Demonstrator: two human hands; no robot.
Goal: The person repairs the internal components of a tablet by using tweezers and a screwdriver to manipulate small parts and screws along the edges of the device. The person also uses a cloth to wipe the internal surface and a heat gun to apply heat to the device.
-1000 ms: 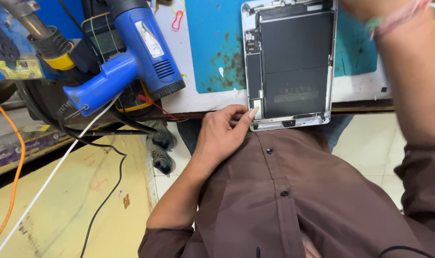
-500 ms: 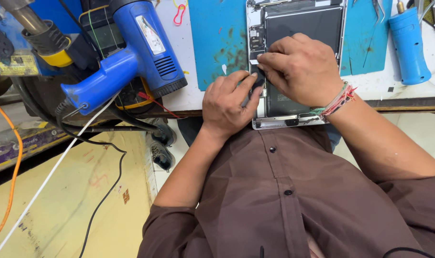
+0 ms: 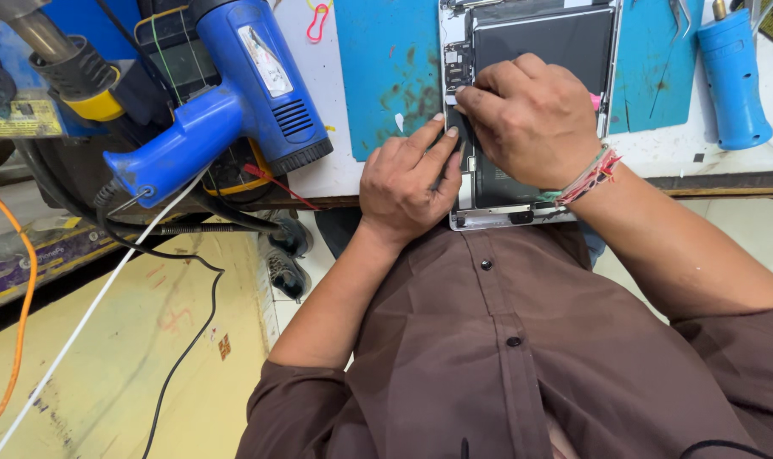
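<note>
Tablet (image 3: 531, 51) innards under right hand (image 3: 535, 119)

A pale rectangular label (image 3: 266, 61) with a red patch runs along the barrel of the blue heat gun (image 3: 233, 93). A yellow printed label (image 3: 16, 119) sits on the blue unit at far left. Behind the gun stands a dark, unlit meter screen (image 3: 181, 64).

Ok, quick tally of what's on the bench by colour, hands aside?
Blue: 2, the heat gun and the upright blue tool handle
Teal: 2, the left work mat and the right work mat
Black and silver: 1, the opened tablet under the left hand and right hand
Total: 5
</note>
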